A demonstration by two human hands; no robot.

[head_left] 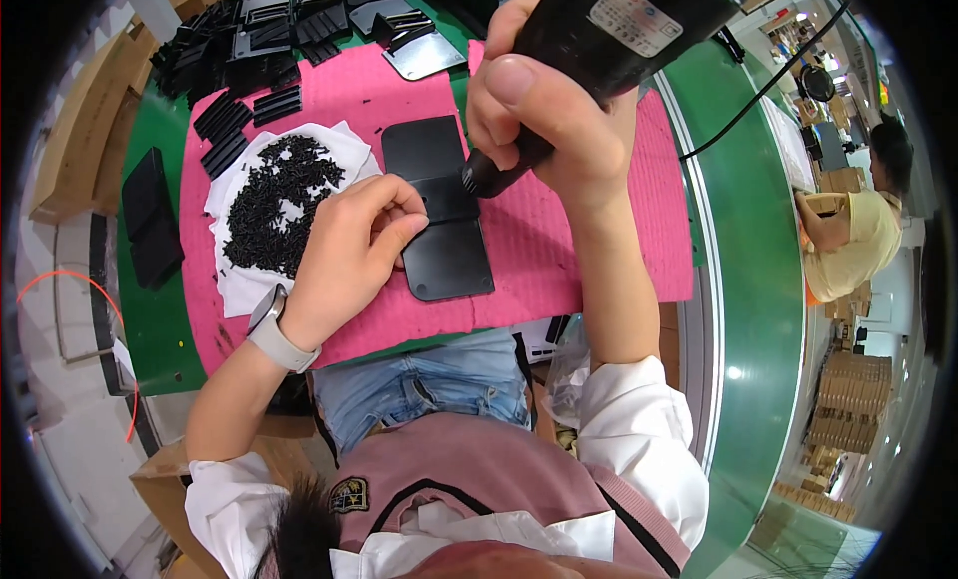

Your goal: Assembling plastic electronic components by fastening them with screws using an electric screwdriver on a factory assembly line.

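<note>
My right hand (559, 120) is wrapped round a black electric screwdriver (599, 40) with a cable at its back end. The driver is tilted, its nose pointing down at a flat black part (449, 265) with two panels and a narrower band between them. Whether the tip touches the part cannot be made out. My left hand (359, 235) rests at the part's left edge, thumb and forefinger pinched together by the band; anything between them is too small to see. Left of it, a heap of small black screws (269, 215) lies on a white cloth (235, 294).
Pink corrugated sheeting (559, 260) covers part of the green table (150, 349). Black strips (225, 125) and metal plates (424, 55) are piled at the far left. Another dark part (150, 220) lies at the left edge. A person (858, 235) sits off to the right.
</note>
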